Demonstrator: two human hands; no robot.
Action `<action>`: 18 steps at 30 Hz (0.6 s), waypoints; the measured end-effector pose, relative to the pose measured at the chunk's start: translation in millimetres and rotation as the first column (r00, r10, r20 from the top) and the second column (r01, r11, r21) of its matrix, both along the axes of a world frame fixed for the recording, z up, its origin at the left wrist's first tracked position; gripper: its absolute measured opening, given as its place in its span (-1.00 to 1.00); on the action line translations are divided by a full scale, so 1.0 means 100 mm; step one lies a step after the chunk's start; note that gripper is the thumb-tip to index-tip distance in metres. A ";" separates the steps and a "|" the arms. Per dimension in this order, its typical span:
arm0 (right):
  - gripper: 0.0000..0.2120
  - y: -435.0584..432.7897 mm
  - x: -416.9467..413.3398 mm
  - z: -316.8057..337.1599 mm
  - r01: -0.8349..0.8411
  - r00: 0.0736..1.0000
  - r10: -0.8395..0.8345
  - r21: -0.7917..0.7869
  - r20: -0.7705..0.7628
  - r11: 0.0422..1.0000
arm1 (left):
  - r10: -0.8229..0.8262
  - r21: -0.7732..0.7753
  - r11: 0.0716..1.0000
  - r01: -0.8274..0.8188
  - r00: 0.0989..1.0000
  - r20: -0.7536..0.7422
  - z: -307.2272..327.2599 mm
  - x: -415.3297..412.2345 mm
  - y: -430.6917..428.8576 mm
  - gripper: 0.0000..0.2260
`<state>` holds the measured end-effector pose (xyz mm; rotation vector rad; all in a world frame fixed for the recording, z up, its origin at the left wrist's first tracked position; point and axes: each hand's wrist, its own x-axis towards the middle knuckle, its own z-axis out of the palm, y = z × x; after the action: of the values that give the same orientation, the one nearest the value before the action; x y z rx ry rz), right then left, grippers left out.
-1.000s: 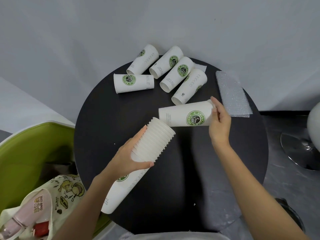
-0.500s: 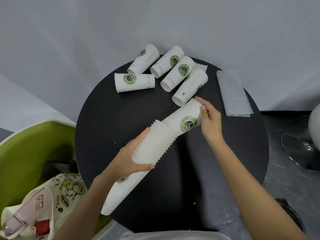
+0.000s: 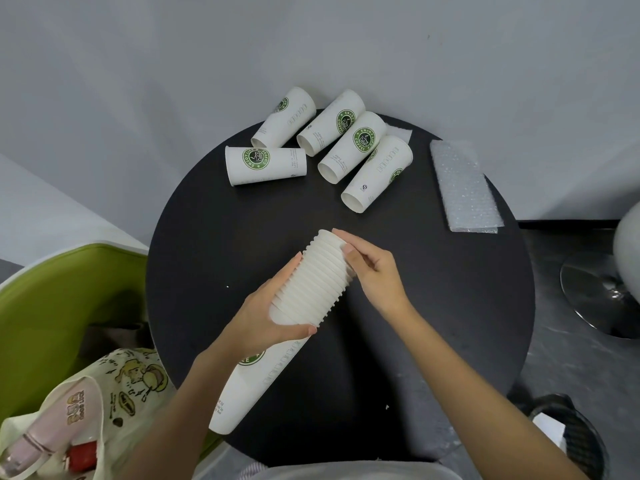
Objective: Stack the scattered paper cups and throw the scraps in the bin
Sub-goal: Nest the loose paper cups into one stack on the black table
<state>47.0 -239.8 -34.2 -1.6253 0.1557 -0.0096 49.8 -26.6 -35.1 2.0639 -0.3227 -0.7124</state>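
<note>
Left hand [image 3: 266, 317] wraps stack of cups [image 3: 311, 285] mid-body, tilted above table [image 3: 450, 306]. Right hand [image 3: 375, 271] at stack's mouth, apparently pinching top rim; contact partly hidden. Five loose cups [image 3: 266, 166] lie beyond both hands. Paper likely light, thin-walled, crushable: take near stiff rolled rim, gentle squeeze.

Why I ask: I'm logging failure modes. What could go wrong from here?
1. The left hand grips the long stack of cups near its upper end, tilted, its base at the table's near edge; a loosened grip could drop it off.
2. The loose cups lie on their sides, two overhanging the far rim; a nudge could roll them off.
3. The bubble wrap lies at the rim and could be swept off.
</note>
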 end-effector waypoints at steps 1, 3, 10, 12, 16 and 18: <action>-0.73 0.02 -0.01 0.00 0.001 1.000 -0.001 0.023 0.005 1.000 | 0.017 -0.008 1.000 -0.017 1.000 0.001 0.00 0.00 0.00 -0.06; -0.72 0.03 -0.02 0.01 0.015 1.000 -0.016 0.048 0.018 0.999 | 0.036 -0.022 0.999 -0.036 0.999 0.002 0.00 0.01 -0.01 -0.07; -0.74 0.02 0.01 0.03 0.076 0.997 -0.077 0.110 0.001 0.991 | -0.004 -0.028 1.000 0.003 0.999 -0.035 -0.01 0.08 -0.05 -0.06; -0.74 0.04 0.04 0.00 0.108 0.994 -0.108 0.129 -0.011 0.986 | -0.012 -0.004 1.000 0.012 0.999 -0.040 0.00 0.12 -0.08 -0.04; -0.74 0.04 0.08 -0.09 0.141 0.990 -0.137 0.126 -0.036 0.982 | -0.019 0.086 0.996 0.019 1.000 -0.003 0.03 0.18 -0.19 0.03; -0.74 0.03 0.12 -0.10 0.147 0.989 -0.143 0.119 -0.039 0.982 | -0.016 0.100 0.995 0.015 1.000 0.011 0.04 0.23 -0.23 0.02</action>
<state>59.2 -237.0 -44.6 -1.4904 0.2923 -0.0857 72.6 -50.0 -31.6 2.1630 -0.3153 -0.7396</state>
